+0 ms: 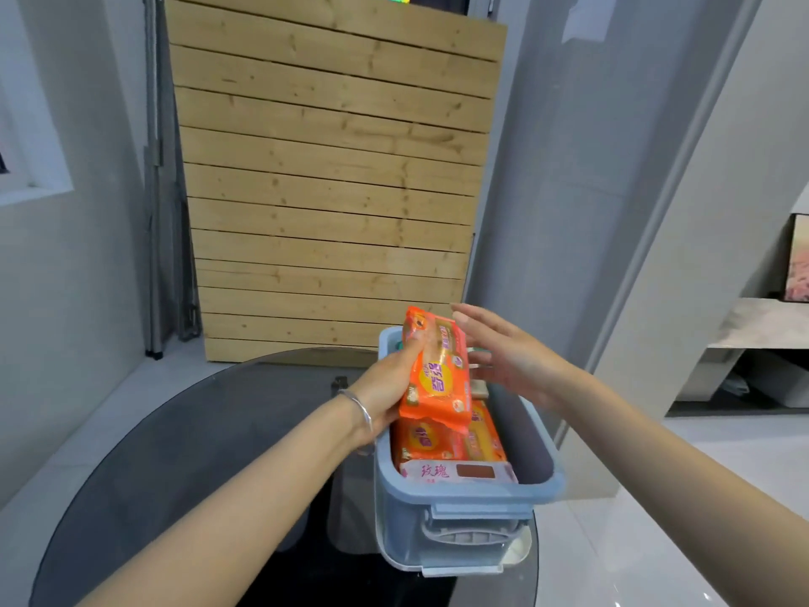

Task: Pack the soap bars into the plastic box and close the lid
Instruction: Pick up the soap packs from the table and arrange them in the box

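A pale blue plastic box [470, 490] stands open at the right edge of a round dark glass table [184, 453]. Inside it lie orange-wrapped soap bars [442, 444] and a pink-and-white wrapped bar [455, 471] at the near end. My left hand [389, 387] grips another orange soap pack [437, 370], tilted on end over the box's left side. My right hand [503, 357] hovers open just right of that pack, above the box, fingers spread. No lid is visible.
A wooden slat panel [332, 177] leans against the wall behind the table. A grey wall and door frame [656, 212] rise at right, with a low shelf unit [753, 343] beyond. The floor is pale tile.
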